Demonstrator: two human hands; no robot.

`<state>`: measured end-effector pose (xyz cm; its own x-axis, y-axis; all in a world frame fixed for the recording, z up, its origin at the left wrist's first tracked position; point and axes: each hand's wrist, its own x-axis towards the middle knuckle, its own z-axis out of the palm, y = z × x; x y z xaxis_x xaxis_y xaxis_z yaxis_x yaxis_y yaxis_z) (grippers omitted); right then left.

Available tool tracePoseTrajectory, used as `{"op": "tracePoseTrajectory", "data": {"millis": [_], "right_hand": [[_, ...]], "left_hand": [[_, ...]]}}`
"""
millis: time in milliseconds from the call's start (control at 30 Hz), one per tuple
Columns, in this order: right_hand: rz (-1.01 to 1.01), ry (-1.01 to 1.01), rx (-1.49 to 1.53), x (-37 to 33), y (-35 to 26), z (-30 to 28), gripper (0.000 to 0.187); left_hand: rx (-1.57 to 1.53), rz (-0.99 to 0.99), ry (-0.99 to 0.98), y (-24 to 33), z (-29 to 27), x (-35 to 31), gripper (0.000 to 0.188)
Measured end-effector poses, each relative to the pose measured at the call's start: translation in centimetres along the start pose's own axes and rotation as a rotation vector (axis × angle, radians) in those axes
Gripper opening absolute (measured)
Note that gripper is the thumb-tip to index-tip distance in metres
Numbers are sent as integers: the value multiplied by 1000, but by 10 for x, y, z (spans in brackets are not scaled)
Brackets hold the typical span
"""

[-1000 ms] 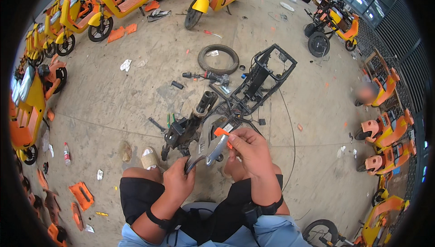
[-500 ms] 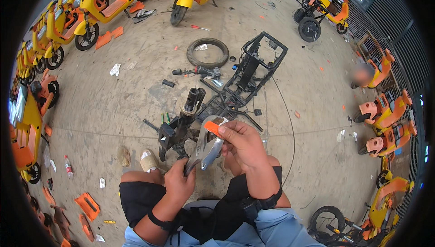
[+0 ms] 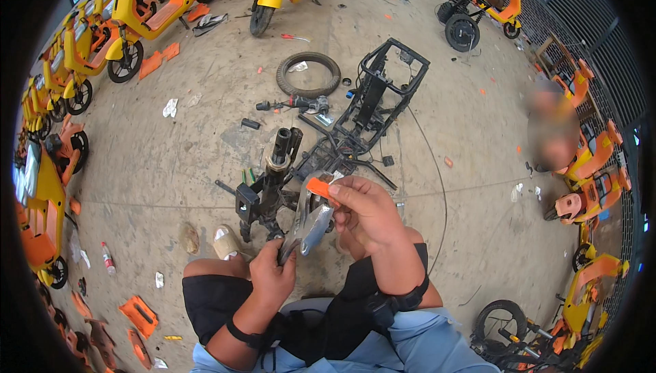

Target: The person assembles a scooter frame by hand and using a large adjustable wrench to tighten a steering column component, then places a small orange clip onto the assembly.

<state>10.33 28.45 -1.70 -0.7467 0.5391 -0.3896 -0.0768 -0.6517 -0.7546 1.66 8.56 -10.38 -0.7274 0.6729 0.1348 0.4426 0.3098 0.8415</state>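
Note:
Both my hands work on a grey, curved, looped part [image 3: 314,231] above my lap; its exact kind is unclear. My left hand [image 3: 271,272] is closed round its dark lower end. My right hand [image 3: 372,212] pinches a small flat orange piece [image 3: 319,187] between thumb and fingers, at the upper end of the grey part. Whether those fingers also grip the grey part is hidden. Just beyond my hands stands a black metal assembly with upright tubes [image 3: 272,181]. Behind it a stripped black scooter frame [image 3: 369,96] lies on the floor.
A loose tyre [image 3: 284,75] and a dark power tool [image 3: 311,104] lie left of the frame. A long cable [image 3: 437,161] curves across the floor at right. Yellow scooters [image 3: 160,14] line both sides. A plastic bottle [image 3: 108,260] and orange panels [image 3: 139,315] lie at lower left.
My view has shifted slightly. The orange piece and grey part have tilted a little in my hands; both hands keep their grip.

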Motion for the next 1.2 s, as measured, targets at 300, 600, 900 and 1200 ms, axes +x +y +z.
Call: {"op": "tracePoseTrajectory", "data": {"millis": [300,600,900,1200], "right_hand": [[9,-57,48,3,0,-5,18],[20,-79,86,5,-2,-6,16],[-41,-34,60,2,-21,-10,17],[-248,170,88,4,-34,-38,17]], "left_hand": [[-5,-10,-6,-1,1,-1,22],[-24,-7,-11,-4,0,-1,20],[-35,-43,-11,-7,0,-2,19],[-62,-94,-35,-11,2,-2,19]]}}
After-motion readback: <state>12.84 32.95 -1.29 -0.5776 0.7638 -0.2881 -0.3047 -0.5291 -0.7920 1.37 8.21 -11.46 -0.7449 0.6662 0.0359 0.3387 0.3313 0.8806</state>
